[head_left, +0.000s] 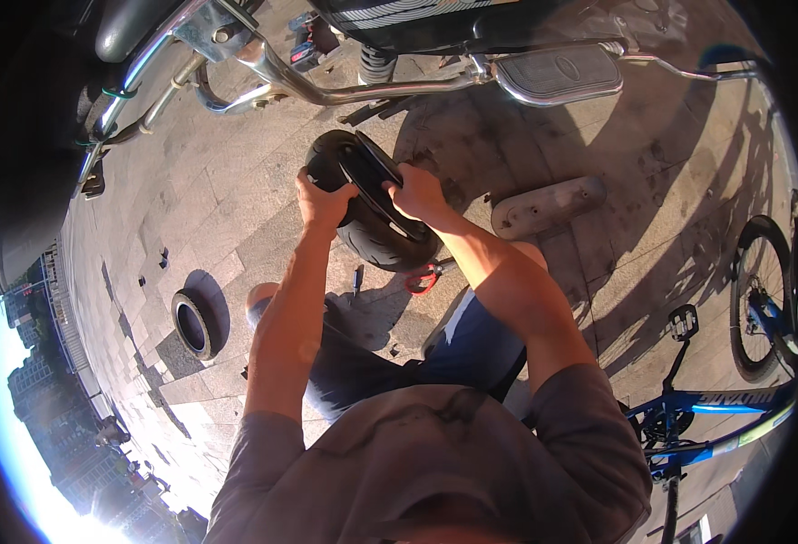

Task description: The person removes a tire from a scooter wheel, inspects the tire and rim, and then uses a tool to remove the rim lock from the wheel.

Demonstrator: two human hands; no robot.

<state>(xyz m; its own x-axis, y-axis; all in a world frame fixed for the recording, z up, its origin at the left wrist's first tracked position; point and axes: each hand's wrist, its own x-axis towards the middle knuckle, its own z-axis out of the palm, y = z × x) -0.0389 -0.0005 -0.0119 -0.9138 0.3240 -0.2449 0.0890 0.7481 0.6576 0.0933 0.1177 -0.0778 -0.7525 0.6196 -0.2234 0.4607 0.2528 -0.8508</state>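
A black tyre [388,245] with a grooved tread stands tilted on the paving in front of me, between my knees. My left hand [326,201] is closed round its left side, with the thumb over the near edge of the opening. On the other side, my right hand [417,192] grips the tyre's right rim edge, its fingertips partly hidden inside. The opening between the two hands is dark, and I cannot make out what is in it. Just below the tyre lies a red loop-shaped handle [422,281], beside a small dark tool [357,279].
A second, smaller-looking tyre [192,325] lies to the left. A long rounded dusty piece [549,208] rests at the right. Ahead, a vehicle's chrome tube [363,93] and footrest [558,76] overhang the paving. A red-and-black tool [305,56] lies beyond; a blue bicycle [721,403] is at right.
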